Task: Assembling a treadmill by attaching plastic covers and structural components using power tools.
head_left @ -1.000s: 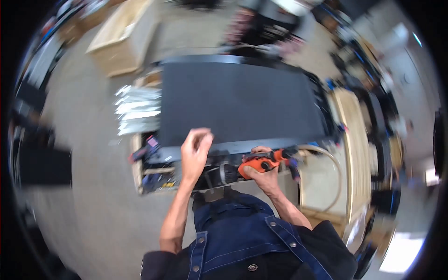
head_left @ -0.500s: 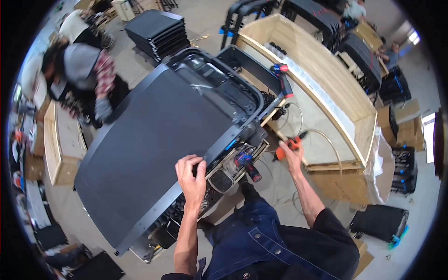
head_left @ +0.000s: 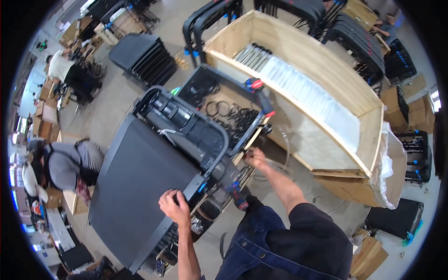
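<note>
My left hand rests near the edge of a large dark grey panel, fingers loosely bent and thumb apart, holding nothing. The panel belongs to a bulky frame with a black rounded rim at its far end. My right hand is at the wooden rail of the cart beside it, fingers curled round a small dark part I cannot make out. A black and red power driver stands at the corner of a black tray holding black rings and small parts. Another driver hangs below the frame, partly blurred.
A long wooden crate with metal tubes and plastic-wrapped pieces stands to the right. A clear hose loops beside it. Stacked black panels stand at the far left. A co-worker in grey bends at the panel's left side.
My right hand has moved left and away to the cart's rail; the orange power tool it held no longer shows. My left hand stays on the panel's edge. The view has shifted.
</note>
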Tool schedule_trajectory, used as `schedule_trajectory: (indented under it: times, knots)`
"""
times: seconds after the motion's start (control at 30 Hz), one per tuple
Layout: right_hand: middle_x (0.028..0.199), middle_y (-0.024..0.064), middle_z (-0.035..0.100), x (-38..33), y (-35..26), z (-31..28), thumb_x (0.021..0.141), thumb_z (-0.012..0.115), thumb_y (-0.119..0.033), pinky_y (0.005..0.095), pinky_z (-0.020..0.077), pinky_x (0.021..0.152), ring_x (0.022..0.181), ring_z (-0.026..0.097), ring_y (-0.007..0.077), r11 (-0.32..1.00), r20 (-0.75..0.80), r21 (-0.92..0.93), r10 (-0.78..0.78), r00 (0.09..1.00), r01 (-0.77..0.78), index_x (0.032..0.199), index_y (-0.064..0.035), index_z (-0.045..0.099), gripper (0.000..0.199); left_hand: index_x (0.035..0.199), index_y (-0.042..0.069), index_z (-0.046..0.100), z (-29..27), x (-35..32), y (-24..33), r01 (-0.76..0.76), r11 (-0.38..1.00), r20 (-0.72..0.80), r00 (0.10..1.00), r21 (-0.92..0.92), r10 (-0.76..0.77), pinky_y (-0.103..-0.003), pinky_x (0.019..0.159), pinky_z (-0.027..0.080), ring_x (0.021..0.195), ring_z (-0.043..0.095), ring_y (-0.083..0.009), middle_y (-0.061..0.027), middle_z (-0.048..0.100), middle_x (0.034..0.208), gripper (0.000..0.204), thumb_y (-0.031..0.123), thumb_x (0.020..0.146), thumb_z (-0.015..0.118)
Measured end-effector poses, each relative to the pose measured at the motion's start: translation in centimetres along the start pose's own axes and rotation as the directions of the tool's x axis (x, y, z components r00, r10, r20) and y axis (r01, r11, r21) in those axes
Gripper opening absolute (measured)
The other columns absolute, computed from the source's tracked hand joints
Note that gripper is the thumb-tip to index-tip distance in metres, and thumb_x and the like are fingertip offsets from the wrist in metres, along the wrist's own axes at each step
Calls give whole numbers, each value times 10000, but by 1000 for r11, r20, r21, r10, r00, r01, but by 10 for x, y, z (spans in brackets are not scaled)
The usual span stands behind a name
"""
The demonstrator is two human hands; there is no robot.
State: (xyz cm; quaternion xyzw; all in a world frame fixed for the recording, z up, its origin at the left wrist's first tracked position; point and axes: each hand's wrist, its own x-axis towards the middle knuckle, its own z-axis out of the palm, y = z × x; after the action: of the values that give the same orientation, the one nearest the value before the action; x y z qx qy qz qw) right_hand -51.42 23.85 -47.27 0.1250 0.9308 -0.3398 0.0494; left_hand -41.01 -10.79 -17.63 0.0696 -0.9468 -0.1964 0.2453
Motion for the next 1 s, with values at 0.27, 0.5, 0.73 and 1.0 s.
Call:
schedule_trajectory:
  times: [0.27, 0.5, 0.73, 1.0]
  knots:
    - [1022, 128, 722, -108, -53, -140, 869, 728, -266, 371, 521, 897, 947, 673, 232, 895, 711, 439, -291, 641, -81, 1230, 6, 646, 460, 946, 47, 639, -6, -10, -3, 31, 999, -20, 999, -39, -31, -433, 951, 419, 1064, 577, -310, -120, 649, 1062, 102, 121, 892, 683]
    - [1007, 108, 716, 53, -133, -378, 926, 715, -246, 318, 576, 829, 907, 689, 172, 709, 358, 694, -190, 914, -125, 1225, -6, 626, 393, 975, -20, 619, 22, 4, 18, 344, 934, -92, 931, -92, -352, -414, 936, 415, 1015, 550, -298, -148, 616, 1014, 179, 159, 964, 614]
    - [1021, 136, 712, 395, 19, -277, 933, 662, -241, 329, 592, 753, 833, 703, 218, 433, 371, 811, 138, 918, -393, 1213, 20, 608, 386, 1126, -79, 574, 84, 19, 75, 653, 757, -341, 706, -27, -621, -369, 958, 431, 1044, 536, -257, -169, 564, 1115, 323, 228, 1025, 577]
    - [843, 90, 690, 541, 75, -54, 882, 711, -210, 324, 565, 574, 686, 668, 197, 500, 567, 523, 400, 720, -690, 999, -5, 679, 238, 1027, -75, 604, 112, 43, 64, 866, 478, -575, 467, 145, -672, -382, 884, 437, 941, 546, -262, -174, 604, 1002, 495, 418, 1030, 552]
